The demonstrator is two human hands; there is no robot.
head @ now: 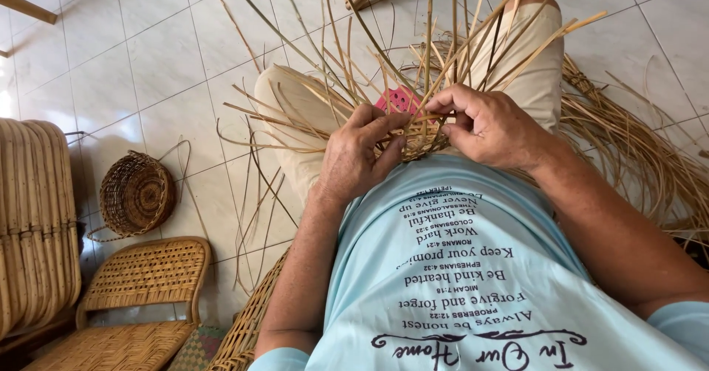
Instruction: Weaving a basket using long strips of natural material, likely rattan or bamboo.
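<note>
A half-woven rattan basket (413, 138) rests on my lap, its long loose cane spokes (347, 68) fanning up and out toward the floor. My left hand (360, 155) grips the woven rim on the left side, fingers curled over the canes. My right hand (484, 123) pinches a thin cane strand (436, 60) at the rim, thumb and forefinger closed on it. A pink object (399, 99) shows through the spokes behind my hands. The basket's bottom is hidden by my hands and shirt.
A small finished round woven basket (136, 193) lies on the white tiled floor at left. A rattan chair (140, 290) and a stack of curved cane pieces (33, 223) stand at lower left. A pile of loose cane (642, 157) lies at right.
</note>
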